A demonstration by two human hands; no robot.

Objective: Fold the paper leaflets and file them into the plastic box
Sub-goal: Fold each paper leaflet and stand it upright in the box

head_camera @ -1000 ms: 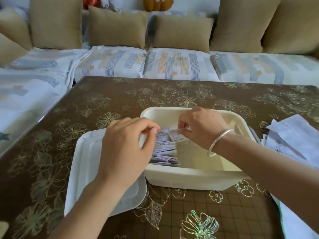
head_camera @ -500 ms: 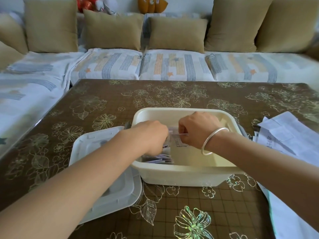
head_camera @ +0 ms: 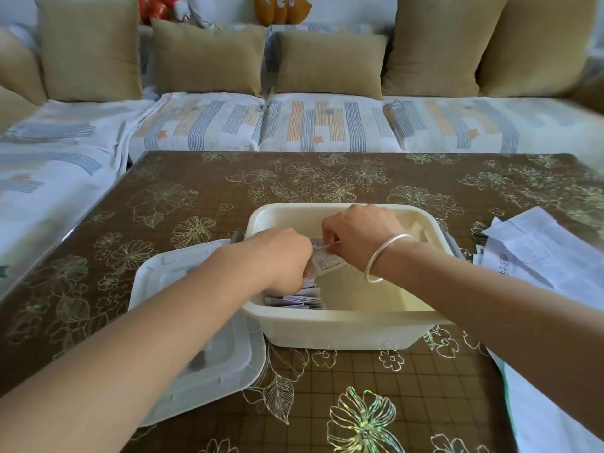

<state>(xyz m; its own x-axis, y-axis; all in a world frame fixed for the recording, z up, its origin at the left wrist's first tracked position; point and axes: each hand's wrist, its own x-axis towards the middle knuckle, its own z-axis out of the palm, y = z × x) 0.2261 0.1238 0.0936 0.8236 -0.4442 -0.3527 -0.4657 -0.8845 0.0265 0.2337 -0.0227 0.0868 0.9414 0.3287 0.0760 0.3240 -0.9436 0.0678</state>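
A cream plastic box (head_camera: 343, 328) stands open on the table in front of me. Several folded leaflets (head_camera: 294, 297) stand packed against its left inner wall. My left hand (head_camera: 281, 256) reaches down inside the box, fingers closed against that stack. My right hand (head_camera: 359, 237), with a silver bangle on its wrist, pinches a folded leaflet (head_camera: 327, 261) by its top edge, holding it upright over the box beside the stack. The fingertips of both hands are partly hidden.
The box's white lid (head_camera: 196, 351) lies flat to the left, under my left forearm. Unfolded paper sheets (head_camera: 542, 253) are piled at the table's right edge. A brown floral cover (head_camera: 327, 181) tops the table. A sofa with tan cushions (head_camera: 209, 60) runs along the far side.
My left hand has dropped from above the box rim down into the box against the stack. My right hand has kept its pinch on the folded leaflet and lowered slightly.
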